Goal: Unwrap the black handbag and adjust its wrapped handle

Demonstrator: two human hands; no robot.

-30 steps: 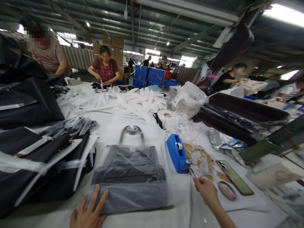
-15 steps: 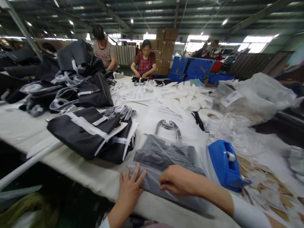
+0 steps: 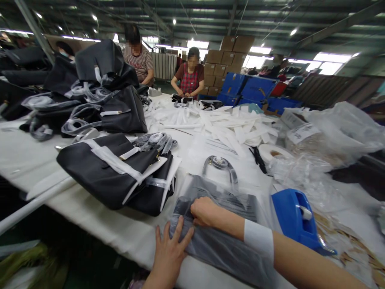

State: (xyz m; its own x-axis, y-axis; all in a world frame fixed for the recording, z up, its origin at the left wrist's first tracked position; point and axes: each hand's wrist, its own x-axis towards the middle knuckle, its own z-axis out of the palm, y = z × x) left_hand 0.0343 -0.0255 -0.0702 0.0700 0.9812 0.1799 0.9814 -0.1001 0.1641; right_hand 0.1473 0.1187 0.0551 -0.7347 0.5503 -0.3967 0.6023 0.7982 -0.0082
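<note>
A: Item one?
B: Dark bag point(image 3: 216, 245), one, in translucent plastic wrap; lying flat on the white surface point(image 3: 18, 152), its handle point(image 3: 234, 178) toward the far side.
A: Placement?
B: Between the stacked black bags point(image 3: 111, 168) on the left and a blue tape dispenser point(image 3: 293, 216) on the right.
A: Hands?
B: Two, bare. Left hand point(image 3: 173, 249): fingers spread, grasping nothing, laid at the wrapped bag's near left corner. Right hand point(image 3: 204, 210): clenched above the same bag, just beyond the left; whether anything is pinched inside, I cannot say. White band point(image 3: 258, 237) on the right forearm.
A: Remainder?
B: White strips point(image 3: 180, 116), a loose heap, beyond the bag; one white roll point(image 3: 270, 154), near crumpled clear plastic point(image 3: 300, 172). Across the surface, one co-worker in a red checked apron point(image 3: 189, 82).
</note>
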